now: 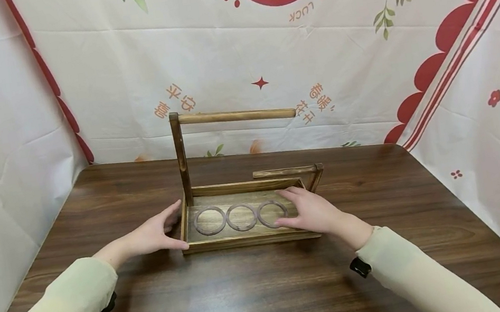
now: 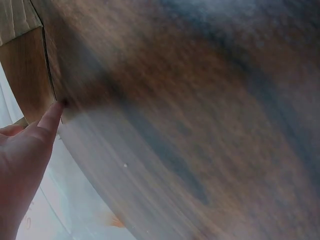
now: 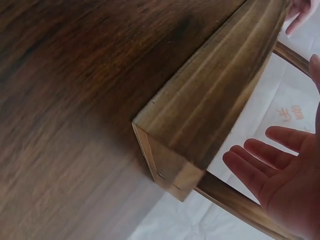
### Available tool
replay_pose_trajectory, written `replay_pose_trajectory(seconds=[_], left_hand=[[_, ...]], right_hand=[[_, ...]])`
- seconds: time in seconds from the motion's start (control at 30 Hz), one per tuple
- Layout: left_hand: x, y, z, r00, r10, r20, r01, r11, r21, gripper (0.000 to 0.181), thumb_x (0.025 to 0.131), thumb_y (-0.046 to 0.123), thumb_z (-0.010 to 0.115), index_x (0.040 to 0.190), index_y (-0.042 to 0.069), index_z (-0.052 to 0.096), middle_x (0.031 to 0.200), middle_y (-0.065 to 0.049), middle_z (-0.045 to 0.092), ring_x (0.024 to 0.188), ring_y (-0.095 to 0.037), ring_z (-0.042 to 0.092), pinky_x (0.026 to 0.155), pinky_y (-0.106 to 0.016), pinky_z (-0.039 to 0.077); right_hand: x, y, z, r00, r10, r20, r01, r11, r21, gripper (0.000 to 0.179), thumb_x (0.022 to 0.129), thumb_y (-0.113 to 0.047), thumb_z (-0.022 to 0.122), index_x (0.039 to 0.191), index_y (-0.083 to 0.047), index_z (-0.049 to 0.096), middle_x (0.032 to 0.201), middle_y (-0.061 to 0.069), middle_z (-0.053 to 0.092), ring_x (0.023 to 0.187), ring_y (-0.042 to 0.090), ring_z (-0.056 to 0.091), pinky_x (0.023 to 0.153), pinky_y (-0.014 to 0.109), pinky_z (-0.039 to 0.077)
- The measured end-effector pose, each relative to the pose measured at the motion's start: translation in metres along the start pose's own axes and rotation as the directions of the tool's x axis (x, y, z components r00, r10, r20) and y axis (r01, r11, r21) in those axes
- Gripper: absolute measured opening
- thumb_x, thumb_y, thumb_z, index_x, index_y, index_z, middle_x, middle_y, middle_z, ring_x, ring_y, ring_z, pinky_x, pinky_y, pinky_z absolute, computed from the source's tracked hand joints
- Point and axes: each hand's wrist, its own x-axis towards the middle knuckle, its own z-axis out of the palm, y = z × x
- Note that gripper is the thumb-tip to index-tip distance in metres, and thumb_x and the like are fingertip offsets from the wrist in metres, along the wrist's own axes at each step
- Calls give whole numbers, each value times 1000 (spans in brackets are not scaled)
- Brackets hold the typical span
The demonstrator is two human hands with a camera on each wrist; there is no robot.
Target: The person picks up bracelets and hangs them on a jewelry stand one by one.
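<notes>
A shallow wooden tray (image 1: 252, 240) lies on the table, with three joined rings (image 1: 241, 217) on its floor. From its left end rises an upright post with a long wooden bar (image 1: 237, 115) pointing right. A second, lower bar (image 1: 281, 172) joins a slanting post at the right end. My left hand (image 1: 153, 234) is at the tray's left end, thumb at the front corner; in the left wrist view a fingertip touches the tray's edge (image 2: 47, 65). Over the right end, my right hand (image 1: 312, 211) hovers with fingers spread, holding nothing; the right wrist view shows them extended (image 3: 290, 175).
The dark wooden table (image 1: 250, 294) stretches around the tray. Behind it hangs a white cloth (image 1: 226, 58) with red trim and printed leaves, which also covers both sides. Black bands (image 1: 360, 267) show at the cuffs of the pale sleeves.
</notes>
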Motion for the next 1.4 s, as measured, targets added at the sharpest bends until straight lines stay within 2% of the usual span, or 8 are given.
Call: replay_pose_trajectory(seconds=[0.17,0.33,0.57,0.8,0.93,1.07,1.4], left_hand=[[2,-2,2,1000,21,10,-21,999,-24,108,76,24,78,147,-8,3,152,-31,11,134,-48,27,107,-56,32],[3,-4,3,1000,18,22,-17,999,-31,108,76,23,78,148,-7,3,152,-31,11,135,-48,27,108,-56,31],[1,-2,4,1000,4,30,-4,1000,-5,104,78,23,77,148,-6,5,150,-32,18,134,-47,29,107,-56,32],[1,-1,4,1000,5,27,-6,1000,18,103,78,23,76,148,-6,6,149,-33,21,133,-47,31,106,-55,34],[2,-1,4,1000,2,29,-3,1000,12,104,78,23,77,148,-6,6,149,-33,21,133,-46,31,106,-55,34],[2,-2,4,999,-11,30,11,1000,4,105,77,24,77,149,-4,6,149,-31,22,133,-45,32,107,-54,34],[2,-2,3,999,-11,34,10,1000,8,105,77,23,77,148,-5,6,149,-32,22,133,-45,32,107,-55,33]], right_hand=[[8,2,7,1000,7,18,-7,1000,-2,79,79,-57,65,138,-7,46,135,18,50,123,34,50,98,49,45],[13,5,14,1000,-18,11,18,1000,-6,82,78,-61,64,136,-5,49,132,21,51,120,35,51,96,48,47],[20,5,20,998,7,70,-7,1000,-8,80,78,-54,67,139,-7,45,138,23,46,124,38,48,97,50,46],[27,5,27,996,1,90,1,1000,-23,77,78,-52,69,136,-6,49,137,23,47,124,38,47,97,49,46],[30,6,31,995,-15,102,21,998,-57,72,78,-50,70,132,-7,52,132,21,51,119,36,52,93,46,49],[33,5,32,993,-10,122,20,996,-84,67,77,-49,72,128,-9,55,127,17,55,113,31,56,89,43,51],[44,0,28,976,35,213,-13,995,-103,66,77,-42,73,130,-8,54,130,19,52,119,33,51,93,44,49]])
